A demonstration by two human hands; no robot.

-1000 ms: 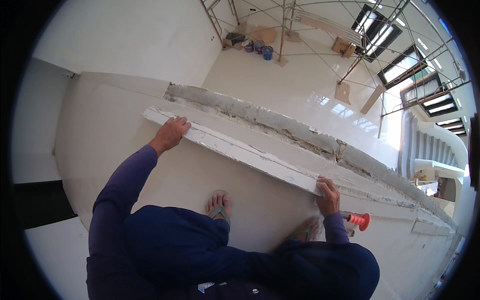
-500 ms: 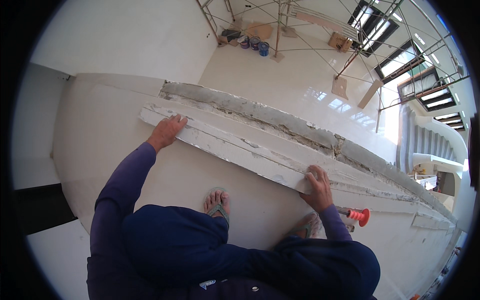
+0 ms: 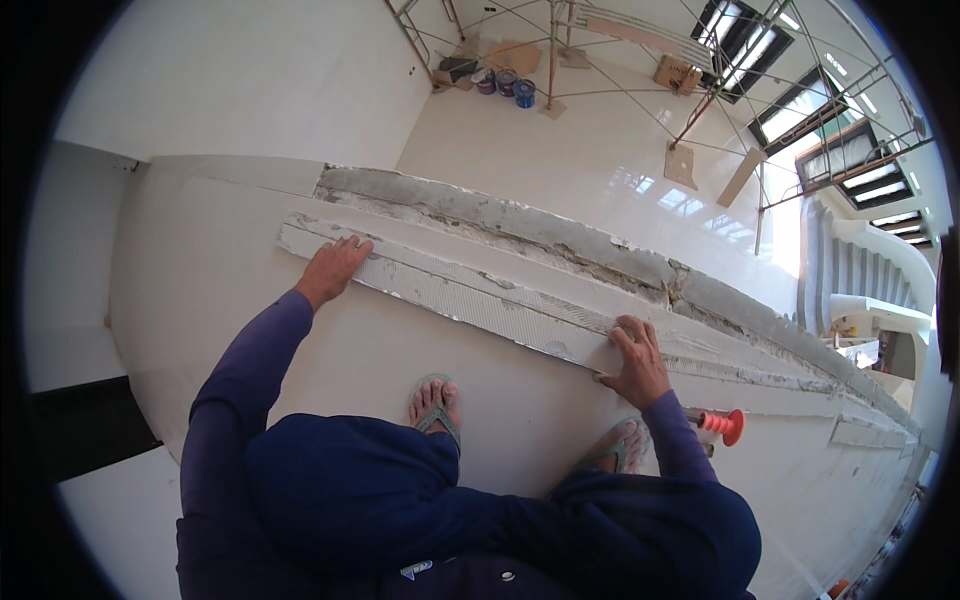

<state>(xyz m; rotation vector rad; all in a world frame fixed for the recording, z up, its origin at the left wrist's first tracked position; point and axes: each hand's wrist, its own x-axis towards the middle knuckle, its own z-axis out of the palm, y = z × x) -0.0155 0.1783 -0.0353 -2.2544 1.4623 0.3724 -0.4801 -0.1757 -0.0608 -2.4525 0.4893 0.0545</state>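
Observation:
A long, narrow pale tile strip [image 3: 460,299] lies on the floor in front of me, its ridged face up and marked with grey mortar. My left hand [image 3: 335,268] is closed on its edge near the left end, fingers over the top. Toward the other end, my right hand [image 3: 637,360] grips the strip with the fingers on top and the thumb at the near edge. Just beyond runs a rough, broken ledge of grey concrete [image 3: 480,220]. To the right of my right hand lies a chisel with a red guarded handle [image 3: 722,427], partly hidden by my forearm.
Past the ledge the floor drops to a lower shiny level [image 3: 560,130] with scaffolding [image 3: 552,50], paint buckets [image 3: 506,82] and a cardboard box [image 3: 677,75]. Grey stairs [image 3: 870,265] stand at the far right. A short strip piece [image 3: 866,433] lies near the ledge on the right.
My right hand has shifted slightly up and its fingers have moved a little on the strip. The left hand and the strip stay almost in place; the view has tilted slightly.

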